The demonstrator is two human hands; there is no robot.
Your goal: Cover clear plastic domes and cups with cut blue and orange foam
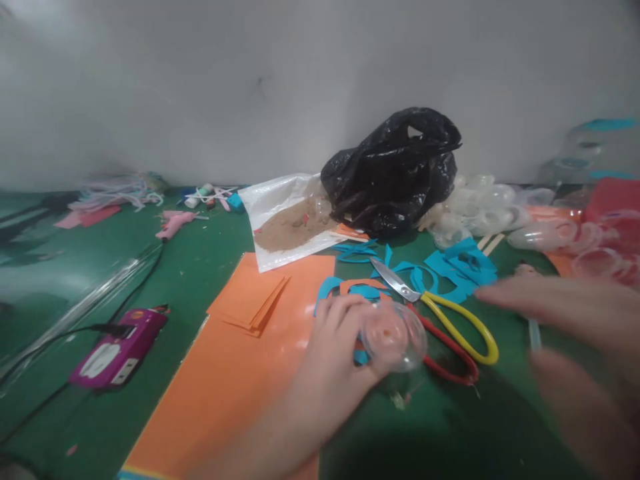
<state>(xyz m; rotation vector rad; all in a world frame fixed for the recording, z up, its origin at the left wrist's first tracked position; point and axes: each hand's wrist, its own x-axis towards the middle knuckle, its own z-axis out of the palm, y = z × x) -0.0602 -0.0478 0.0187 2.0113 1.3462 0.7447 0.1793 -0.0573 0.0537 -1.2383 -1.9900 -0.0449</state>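
Observation:
My left hand (345,340) is closed around a clear, round, cup-like plastic piece (395,337), above the edge of the orange sheet. Through it shows a pinkish-orange centre. Right beside it lie scissors (425,297) with one yellow and one red handle, their blades spread. Blurred at the right, my right hand (575,340) has thumb and fingers apart with nothing visibly held. Behind its gap, a thin whitish stick (535,333) shows in part. Cut blue paper scraps (463,267) lie beyond the scissors.
Orange paper (260,380) covers the front middle. A purple box (120,350) with a cord and a pink glue gun (175,223) lie left. Behind are brown sand-like grains (285,227) on a white bag, a black plastic bag (395,177), and clear plastic pieces (485,203).

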